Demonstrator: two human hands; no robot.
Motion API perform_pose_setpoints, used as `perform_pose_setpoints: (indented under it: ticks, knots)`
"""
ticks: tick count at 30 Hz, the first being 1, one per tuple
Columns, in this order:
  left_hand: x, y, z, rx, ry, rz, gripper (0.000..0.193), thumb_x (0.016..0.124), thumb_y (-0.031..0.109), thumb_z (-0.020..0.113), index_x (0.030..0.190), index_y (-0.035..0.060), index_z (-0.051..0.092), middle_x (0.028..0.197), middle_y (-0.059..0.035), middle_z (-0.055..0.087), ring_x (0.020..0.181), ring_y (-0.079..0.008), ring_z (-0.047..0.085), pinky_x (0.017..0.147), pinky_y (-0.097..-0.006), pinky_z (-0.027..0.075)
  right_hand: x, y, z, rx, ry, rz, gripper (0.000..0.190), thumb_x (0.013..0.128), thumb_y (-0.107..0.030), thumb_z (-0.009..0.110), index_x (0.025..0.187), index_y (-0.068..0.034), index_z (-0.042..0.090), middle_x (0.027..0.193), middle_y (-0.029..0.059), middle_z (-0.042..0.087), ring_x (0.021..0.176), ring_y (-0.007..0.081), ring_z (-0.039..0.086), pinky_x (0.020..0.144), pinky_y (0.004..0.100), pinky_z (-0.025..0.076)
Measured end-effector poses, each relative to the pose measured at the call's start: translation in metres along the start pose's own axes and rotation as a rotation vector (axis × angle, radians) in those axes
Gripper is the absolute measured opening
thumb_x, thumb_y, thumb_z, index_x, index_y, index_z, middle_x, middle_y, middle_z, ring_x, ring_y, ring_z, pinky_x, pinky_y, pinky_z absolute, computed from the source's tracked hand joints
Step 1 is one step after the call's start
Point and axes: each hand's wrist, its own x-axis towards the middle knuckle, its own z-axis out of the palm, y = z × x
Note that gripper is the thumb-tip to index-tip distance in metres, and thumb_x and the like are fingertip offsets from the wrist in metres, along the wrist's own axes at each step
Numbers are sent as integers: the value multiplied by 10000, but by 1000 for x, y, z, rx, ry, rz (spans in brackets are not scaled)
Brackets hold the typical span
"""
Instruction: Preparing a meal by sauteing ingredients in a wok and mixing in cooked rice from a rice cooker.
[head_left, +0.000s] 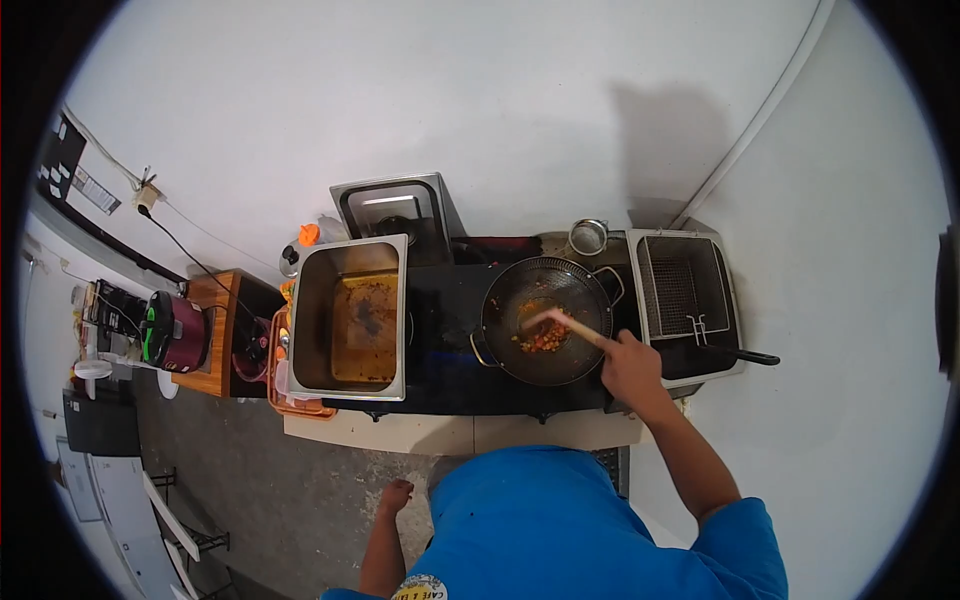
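Observation:
My right hand (634, 371) is closed around the handle of a wooden spatula (577, 328). The spatula's flat end reaches down into a dark two-handled wok (547, 367) on a black gas stove (446, 315). Small diced pieces of orange, red and yellowish food (544, 343) lie in the wok's bottom, around and below the spatula. My left hand (397, 495) hangs low beside my body, away from the stove, with its fingers loosely curled. Its palm is turned out of sight, so whether it holds anything cannot be seen.
Left of the wok stands a deep steel pan (367, 322) with brownish liquid. A fryer (686, 360) with a wire basket (679, 289) sits to the right, its black handle (742, 355) jutting outward. Behind the wok is a strainer (588, 237). An orange basket (300, 405) flanks the pan.

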Motion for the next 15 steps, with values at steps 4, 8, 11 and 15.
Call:
perform_pose_setpoints:
  ticks: [4,8,11,15]
  knots:
    - [15,-8,-5,92,-45,30,255,736,201,550,828,-33,589,739,-119,619,622,-199,599,594,-321,465,7,-7,25,70,102,-2,297,652,-87,544,942,-117,600,723,101,478,573,255,549,493,356,448]
    - [25,-5,-2,-20,-30,95,239,760,191,532,868,-17,579,747,-99,610,620,-173,586,552,-298,455,-16,-1,9,-1,-2,-23,260,654,-66,534,884,-153,620,685,71,469,562,250,540,487,356,441]
    - [19,15,6,-42,-22,119,256,764,192,533,899,-21,577,764,-106,611,624,-172,585,556,-296,458,-22,3,-36,-33,-67,17,281,644,-74,538,898,-161,621,675,66,470,554,251,535,485,357,441]
    - [16,17,11,-19,-45,70,300,753,208,558,909,-47,582,786,-138,620,640,-197,597,605,-315,473,-28,-6,-43,-69,-200,17,283,618,-87,558,894,-114,620,721,98,486,565,252,552,506,363,451]
